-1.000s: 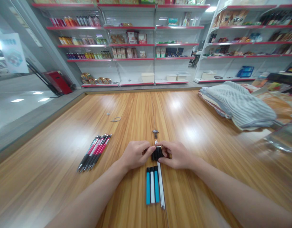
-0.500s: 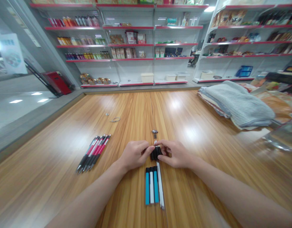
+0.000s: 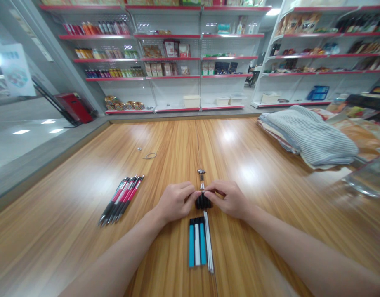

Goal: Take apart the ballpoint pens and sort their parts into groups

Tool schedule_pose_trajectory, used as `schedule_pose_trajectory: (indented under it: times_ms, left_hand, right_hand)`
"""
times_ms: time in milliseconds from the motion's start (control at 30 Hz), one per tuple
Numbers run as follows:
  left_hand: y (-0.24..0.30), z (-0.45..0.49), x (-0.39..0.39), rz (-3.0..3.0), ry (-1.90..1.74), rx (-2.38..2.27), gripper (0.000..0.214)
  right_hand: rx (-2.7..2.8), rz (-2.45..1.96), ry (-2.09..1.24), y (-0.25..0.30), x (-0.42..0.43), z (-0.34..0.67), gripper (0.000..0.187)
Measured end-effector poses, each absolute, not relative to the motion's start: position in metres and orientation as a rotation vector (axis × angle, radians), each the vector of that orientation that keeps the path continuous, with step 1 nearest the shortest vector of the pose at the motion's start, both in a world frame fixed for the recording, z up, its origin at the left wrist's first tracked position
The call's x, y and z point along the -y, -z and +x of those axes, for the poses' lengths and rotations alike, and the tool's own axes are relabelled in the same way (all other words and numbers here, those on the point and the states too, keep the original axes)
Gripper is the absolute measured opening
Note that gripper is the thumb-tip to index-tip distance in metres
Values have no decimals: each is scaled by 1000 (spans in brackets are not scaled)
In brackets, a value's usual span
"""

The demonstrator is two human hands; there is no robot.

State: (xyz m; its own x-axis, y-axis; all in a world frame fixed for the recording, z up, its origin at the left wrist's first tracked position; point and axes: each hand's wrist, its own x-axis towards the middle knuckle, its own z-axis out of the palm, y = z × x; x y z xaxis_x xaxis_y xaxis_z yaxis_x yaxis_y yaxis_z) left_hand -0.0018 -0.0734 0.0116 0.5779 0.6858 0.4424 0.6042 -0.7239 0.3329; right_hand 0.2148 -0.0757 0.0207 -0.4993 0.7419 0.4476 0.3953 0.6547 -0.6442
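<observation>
Several black pen grips [image 3: 204, 201] lie side by side in a tight row on the wooden table. My left hand [image 3: 179, 201] is closed, its thumb and fingertips at the row's upper left corner. My right hand [image 3: 229, 199] pinches at the upper right of the same row; its fingertips partly hide the tops. Just beyond are small white-tipped parts [image 3: 202, 185], springs [image 3: 201, 177] and a little heap of metal pieces [image 3: 201, 171]. Nearer me lie blue and white pen barrels [image 3: 197, 243] with black ends, and thin white refills [image 3: 209, 243] beside them.
Several assembled pens [image 3: 121, 201], mostly pink and black, lie at the left. Farther back are a looped tie [image 3: 150, 156] and a small metal bit [image 3: 139, 149]. Folded striped cloth [image 3: 319, 136] and a clear container [image 3: 367, 177] occupy the right side. Stocked shelves [image 3: 171, 77] stand behind.
My right hand has drawn its thumb up from the side of the black grips to their top edge, uncovering the row's right side. My left hand stays nearly still.
</observation>
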Motion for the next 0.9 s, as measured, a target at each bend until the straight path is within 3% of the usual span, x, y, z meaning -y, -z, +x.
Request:
schedule_pose_trajectory:
  times_ms: [400, 900]
  left_hand:
    - [-12, -3, 71, 2548, -893, -1411, 32]
    - [-14, 2, 67, 2349, -872, -1627, 34]
  right_hand:
    - [1817, -1263, -499, -11, 64, 219, 26]
    - [1758, -1653, -453, -5, 23, 209, 17]
